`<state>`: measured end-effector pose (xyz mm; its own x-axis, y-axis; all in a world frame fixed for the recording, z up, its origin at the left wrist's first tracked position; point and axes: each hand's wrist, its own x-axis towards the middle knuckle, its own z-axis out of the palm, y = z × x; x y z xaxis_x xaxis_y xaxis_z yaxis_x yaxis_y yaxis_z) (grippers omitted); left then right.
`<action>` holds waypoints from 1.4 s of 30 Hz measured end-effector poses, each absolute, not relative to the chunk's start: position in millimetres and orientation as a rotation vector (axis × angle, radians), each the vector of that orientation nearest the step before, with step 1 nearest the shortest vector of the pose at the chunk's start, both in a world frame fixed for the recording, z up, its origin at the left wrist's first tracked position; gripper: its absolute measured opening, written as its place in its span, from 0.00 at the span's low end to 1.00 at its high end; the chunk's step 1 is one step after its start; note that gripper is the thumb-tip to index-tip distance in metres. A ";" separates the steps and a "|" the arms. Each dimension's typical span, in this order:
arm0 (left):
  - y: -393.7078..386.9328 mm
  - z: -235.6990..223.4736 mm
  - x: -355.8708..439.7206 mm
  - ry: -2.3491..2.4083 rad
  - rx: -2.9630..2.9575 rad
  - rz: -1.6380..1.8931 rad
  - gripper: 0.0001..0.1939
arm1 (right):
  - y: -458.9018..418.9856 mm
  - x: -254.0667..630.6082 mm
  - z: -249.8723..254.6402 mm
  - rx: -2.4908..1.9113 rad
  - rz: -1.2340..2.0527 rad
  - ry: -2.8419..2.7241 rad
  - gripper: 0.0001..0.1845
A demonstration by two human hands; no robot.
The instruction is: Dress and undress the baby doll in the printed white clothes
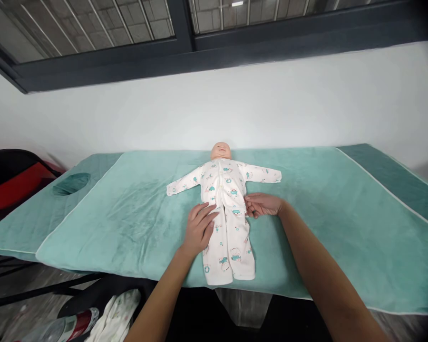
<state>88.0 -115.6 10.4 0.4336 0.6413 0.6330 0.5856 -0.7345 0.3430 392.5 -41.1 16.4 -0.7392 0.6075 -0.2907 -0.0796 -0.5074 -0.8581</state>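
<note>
A baby doll (221, 150) lies on its back, head towards the wall, dressed in a white printed baby top (224, 176) and matching white trousers (217, 259). Both sleeves stretch out sideways. My left hand (199, 227) rests with fingers apart on the left side of the waist, where top and trousers meet. On the other side, my right hand (266, 204) has its thumb and fingers pinched together at the lower edge of the top. The doll's hands and feet are hidden, apparently inside the clothes.
A teal padded bed (328, 213) carries the doll, with a round hole (71, 184) at its left end. Behind stand a white wall (288, 99) and a dark window frame (128, 64). At lower left are a bottle (69, 327), white printed cloth (116, 313) and a red-black chair (17, 185).
</note>
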 end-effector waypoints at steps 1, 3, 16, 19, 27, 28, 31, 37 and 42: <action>-113.7 14.6 90.6 1.131 2.606 1.179 0.19 | -41.4 393.2 16.3 -0.801 2.273 -1.231 0.18; -109.1 23.8 98.1 1.205 2.598 1.167 0.20 | -42.1 393.7 17.0 -0.778 2.269 -1.205 0.18; -101.0 49.2 146.8 1.628 2.664 0.977 0.03 | -48.0 392.2 24.0 -0.757 2.188 -1.181 0.16; -101.1 48.2 151.2 1.696 2.669 0.923 0.09 | -47.8 392.7 22.9 -0.734 2.179 -1.183 0.16; -110.4 48.9 149.8 1.457 2.634 1.106 0.10 | -47.8 392.7 20.0 -0.693 2.151 -1.169 0.15; -111.9 48.6 149.9 1.407 2.622 1.139 0.10 | -47.6 392.6 19.7 -0.693 2.153 -1.168 0.15; -114.7 45.3 150.6 1.397 2.597 1.109 0.14 | -47.2 392.6 18.7 -0.690 2.152 -1.167 0.15; -111.0 38.5 154.0 1.537 2.523 1.030 0.31 | -46.8 393.5 16.9 -0.656 2.153 -1.160 0.14; -109.3 39.9 156.1 1.545 2.590 0.996 0.15 | -46.4 393.9 16.6 -0.688 2.143 -1.156 0.14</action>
<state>156.1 -109.3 39.9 0.3299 0.7825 0.5281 0.8041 -0.5260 0.2771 393.9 -46.4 16.6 -0.6843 0.7122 -0.1565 -0.2605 -0.4393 -0.8597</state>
